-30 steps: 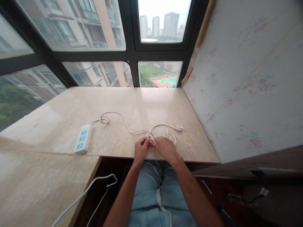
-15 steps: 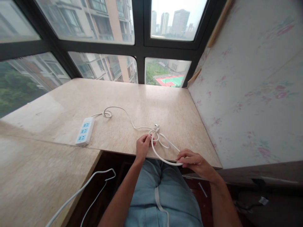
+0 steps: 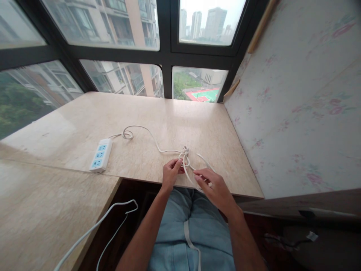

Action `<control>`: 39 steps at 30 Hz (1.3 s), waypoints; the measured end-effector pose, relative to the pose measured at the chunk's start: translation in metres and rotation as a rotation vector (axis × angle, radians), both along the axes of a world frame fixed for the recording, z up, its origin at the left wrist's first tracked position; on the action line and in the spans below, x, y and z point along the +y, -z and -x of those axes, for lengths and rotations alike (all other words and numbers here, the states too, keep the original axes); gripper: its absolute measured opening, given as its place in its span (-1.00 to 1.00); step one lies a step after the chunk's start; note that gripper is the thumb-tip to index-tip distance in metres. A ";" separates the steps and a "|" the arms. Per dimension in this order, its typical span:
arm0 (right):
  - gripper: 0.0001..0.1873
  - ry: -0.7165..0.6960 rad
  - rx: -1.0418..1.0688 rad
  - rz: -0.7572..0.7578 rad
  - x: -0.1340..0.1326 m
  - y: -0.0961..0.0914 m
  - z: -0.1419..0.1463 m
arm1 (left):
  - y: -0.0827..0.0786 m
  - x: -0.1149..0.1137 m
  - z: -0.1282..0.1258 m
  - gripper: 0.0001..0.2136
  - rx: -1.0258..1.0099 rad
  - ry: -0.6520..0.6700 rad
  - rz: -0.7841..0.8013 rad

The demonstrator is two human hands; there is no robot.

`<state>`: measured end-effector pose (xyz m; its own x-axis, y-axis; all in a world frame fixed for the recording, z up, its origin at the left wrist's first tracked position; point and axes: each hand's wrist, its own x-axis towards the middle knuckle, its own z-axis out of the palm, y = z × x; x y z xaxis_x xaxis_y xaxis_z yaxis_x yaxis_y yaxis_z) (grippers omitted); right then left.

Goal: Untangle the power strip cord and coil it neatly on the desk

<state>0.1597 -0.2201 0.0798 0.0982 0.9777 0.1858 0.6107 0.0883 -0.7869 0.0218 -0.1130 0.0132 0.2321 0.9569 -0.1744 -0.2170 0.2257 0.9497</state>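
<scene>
A white power cord [image 3: 154, 139] runs over the stone sill from a power strip [image 3: 100, 155] with blue socket faces, on the left, to a looped bunch beside its plug [image 3: 185, 149]. My left hand [image 3: 171, 174] pinches the looped cord just below the plug. To its right, my right hand [image 3: 212, 184] has its fingers bent and closed on the cord, its fingertips close to the loops. Part of the cord passes behind this hand and is hidden. One curve of cord hangs at the sill's front edge, between the hands.
The beige stone sill [image 3: 197, 120] meets dark-framed windows at the back and a floral wall [image 3: 299, 113] on the right. Another white cable [image 3: 96, 226] hangs at lower left, over the dark gap below the sill. My legs are against the front edge.
My right hand has moved left and slightly up, closer to my left hand and the loops. The curve of cord between the hands has narrowed. My left hand stays about where it was.
</scene>
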 end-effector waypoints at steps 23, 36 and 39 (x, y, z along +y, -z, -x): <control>-0.79 0.264 0.502 -0.132 -0.017 0.023 -0.040 | 0.001 -0.002 0.000 -0.64 -0.029 -0.149 -0.010; -0.82 0.308 1.328 -0.569 -0.016 -0.007 -0.090 | 0.004 0.005 0.004 -0.69 -0.287 -0.301 0.036; -0.80 0.282 1.227 -0.495 -0.006 0.003 -0.114 | 0.004 0.010 0.010 -0.72 -0.400 -0.307 0.088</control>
<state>0.2738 -0.2257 0.0771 0.6380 0.7535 0.1584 -0.4126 0.5083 -0.7560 0.0118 -0.1029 0.0095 0.0073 0.9771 -0.2125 -0.6287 0.1697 0.7589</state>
